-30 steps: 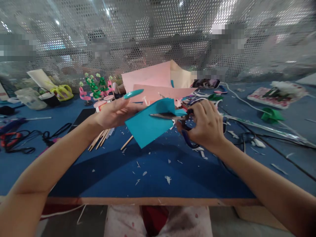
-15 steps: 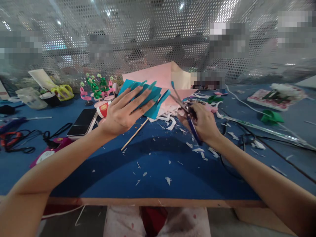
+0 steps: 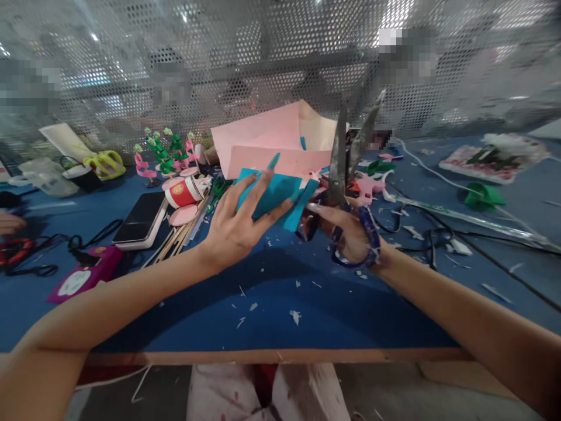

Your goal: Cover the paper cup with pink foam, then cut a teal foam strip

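A blue paper piece is held by my left hand, with the fingers spread along its face and the thumb hidden behind. At its right side is a narrow blue strip, angled away from the larger part. My right hand holds scissors by their dark blue handles, blades upward and apart. The thumb and finger of that hand reach the strip's right edge; whether they pinch it I cannot tell. Behind the blue piece stand large pink paper sheets.
A phone, a red-and-white paper cup, wooden sticks and a purple device lie left. White scraps dot the blue tabletop. Cables and a green piece are on the right. Another person's hand shows far left.
The scissors have turned from pointing left at the blue paper to standing upright. Both hands have come closer together, and the blue paper has moved right and lower.
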